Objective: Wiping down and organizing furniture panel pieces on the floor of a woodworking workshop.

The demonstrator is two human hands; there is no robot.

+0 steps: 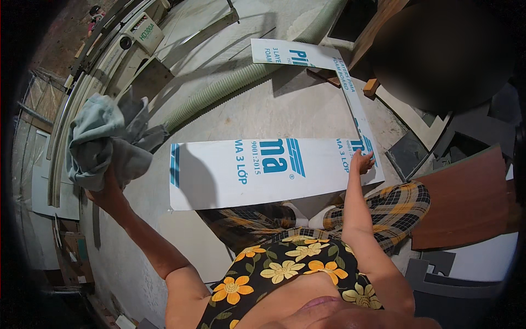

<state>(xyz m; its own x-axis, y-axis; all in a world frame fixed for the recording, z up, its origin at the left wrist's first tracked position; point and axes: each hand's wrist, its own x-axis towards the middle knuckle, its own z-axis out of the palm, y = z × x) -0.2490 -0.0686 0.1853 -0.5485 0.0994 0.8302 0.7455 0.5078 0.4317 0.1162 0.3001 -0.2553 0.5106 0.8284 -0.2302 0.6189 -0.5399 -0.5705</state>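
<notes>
A bunched grey-green cloth (101,140) is gripped in my left hand (105,186), raised at the left; folds of the cloth hide most of those fingers. Across the floor in front of me lies a white foam board (230,164) with blue print, cut to a wide near panel, a narrow strip on the right and a shorter arm at the far end. My right hand (360,163) is on its near right corner, where the strip meets the wide panel, with fingers curled against the board.
A ribbed green hose (219,93) curves behind the board toward a long machine (129,41) at the far left. Dark and grey sheet offcuts (408,156) and a reddish-brown panel (460,200) lie to the right. A small wooden block (371,88) stands beside the strip.
</notes>
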